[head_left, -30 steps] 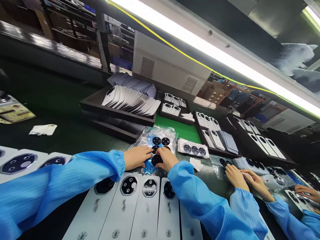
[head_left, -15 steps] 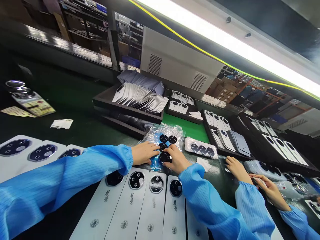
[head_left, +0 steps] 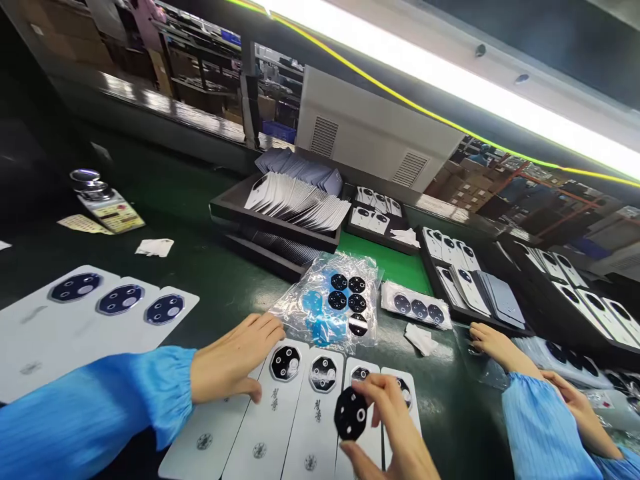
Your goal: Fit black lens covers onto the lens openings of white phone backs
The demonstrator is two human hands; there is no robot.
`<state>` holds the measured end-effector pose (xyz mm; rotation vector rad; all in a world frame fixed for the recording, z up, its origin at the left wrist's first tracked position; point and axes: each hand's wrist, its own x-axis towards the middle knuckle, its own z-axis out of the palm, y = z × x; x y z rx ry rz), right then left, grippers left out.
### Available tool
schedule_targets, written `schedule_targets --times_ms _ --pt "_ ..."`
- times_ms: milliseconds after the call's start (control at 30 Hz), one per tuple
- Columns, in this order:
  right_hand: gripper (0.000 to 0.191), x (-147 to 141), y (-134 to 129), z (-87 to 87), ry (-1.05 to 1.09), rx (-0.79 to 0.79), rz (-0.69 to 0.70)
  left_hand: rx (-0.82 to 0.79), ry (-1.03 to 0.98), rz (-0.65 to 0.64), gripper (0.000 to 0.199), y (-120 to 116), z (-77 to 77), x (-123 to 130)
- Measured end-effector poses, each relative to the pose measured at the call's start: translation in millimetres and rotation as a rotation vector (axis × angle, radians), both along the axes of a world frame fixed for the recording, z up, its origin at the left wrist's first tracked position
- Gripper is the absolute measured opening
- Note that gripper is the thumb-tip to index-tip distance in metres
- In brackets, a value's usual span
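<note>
Between the thumb and fingers of my right hand point(head_left: 395, 427) is a black octagonal camera lens cover point(head_left: 350, 413) with several small holes, held up over the row of white phone back panels point(head_left: 280, 433). My left hand point(head_left: 237, 360) lies over the leftmost panels, fingers stretched and thumb apart, holding nothing; it hides part of a panel's top. The panels carry dark octagonal camera areas, dark characters and a round emblem. Just beyond them, a clear plastic bag point(head_left: 295, 303) with blue film has several more black lens covers point(head_left: 338, 300) on it.
Another person's hands point(head_left: 500, 347) work at the right. Black trays point(head_left: 270, 223) hold upright panels at the back. A wrapped strip of lens covers point(head_left: 417, 307) and crumpled white paper point(head_left: 421, 339) lie right of the bag. More white panels point(head_left: 75, 327) are at left.
My right hand has left the bag with one black lens cover and come back over the panels. My left hand has moved off the bag toward me. The view has shifted left.
</note>
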<state>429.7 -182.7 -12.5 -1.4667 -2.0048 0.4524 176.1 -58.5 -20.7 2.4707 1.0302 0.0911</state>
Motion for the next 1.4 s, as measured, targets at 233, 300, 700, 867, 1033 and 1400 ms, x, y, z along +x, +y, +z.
schedule_targets --times_ms 233,300,700,867,1033,1400 --pt "0.058 -13 -6 -50.3 0.154 -0.042 0.03 -0.075 0.137 0.056 0.052 6 -9.3 20" --pt "0.051 -14 -7 -59.7 0.163 0.026 -0.03 -0.088 0.15 0.056 0.05 6 -8.3 23" --pt "0.032 -18 -9 -79.4 0.254 0.257 -0.374 -0.391 -0.199 0.068 0.041 -4 -7.0 8" --pt "0.033 -18 -9 -69.9 0.288 0.228 -0.468 -0.902 -0.405 0.14 0.047 -11 -10.2 8" --pt "0.034 -17 -7 -71.0 0.307 0.228 -0.493 -1.149 -0.741 0.253 0.056 -20 -13.8 18" --pt "0.036 11 -1 -64.1 0.188 0.276 -0.508 -1.209 -0.845 0.253 0.057 -27 -35.1 51"
